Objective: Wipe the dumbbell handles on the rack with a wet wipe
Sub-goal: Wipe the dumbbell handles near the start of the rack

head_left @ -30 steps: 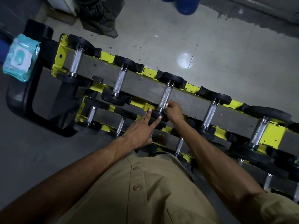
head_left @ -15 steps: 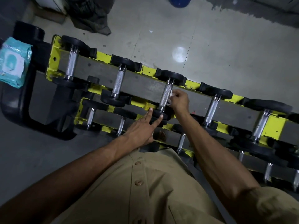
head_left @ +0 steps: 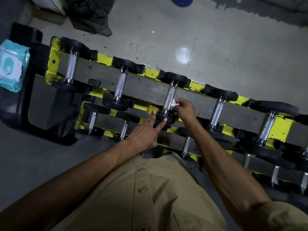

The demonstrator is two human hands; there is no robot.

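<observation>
The right hand (head_left: pixel 185 109) is pinching a crumpled white wet wipe (head_left: pixel 173 103) against the right side of the dumbbell handle (head_left: pixel 169 97) on the rack's top tier, near the centre of the frame. The left hand (head_left: pixel 146 132) is lying with its fingers straight, two fingertips resting on that dumbbell's near weight head (head_left: pixel 164 118).

The left neighbour (head_left: pixel 120 84) and the right neighbour (head_left: pixel 216 112) are flanking this dumbbell, each lying apart from both hands. A lower tier of smaller dumbbells (head_left: pixel 124 129) is running under the left forearm. At the left edge, a teal wipes pack (head_left: pixel 11 65) is sitting beside a black rounded frame (head_left: pixel 16 105).

The rack (head_left: pixel 281 129) is standing on a pale tiled floor (head_left: pixel 233 47) that is showing grout lines, dark scuffs and a round glare spot (head_left: pixel 183 55). A dark rumpled cloth (head_left: pixel 93 22) is lying at the upper left, and part of a blue container (head_left: pixel 182 1) is showing at the top edge.

The rack's trays are looking flat and grey, with yellow rims whose paint is chipping. The handles are gleaming as bright metal with cross-hatched knurling, and the weight heads are showing round and matte black. A khaki buttoned shirt (head_left: pixel 150 197) is filling the lower frame.
</observation>
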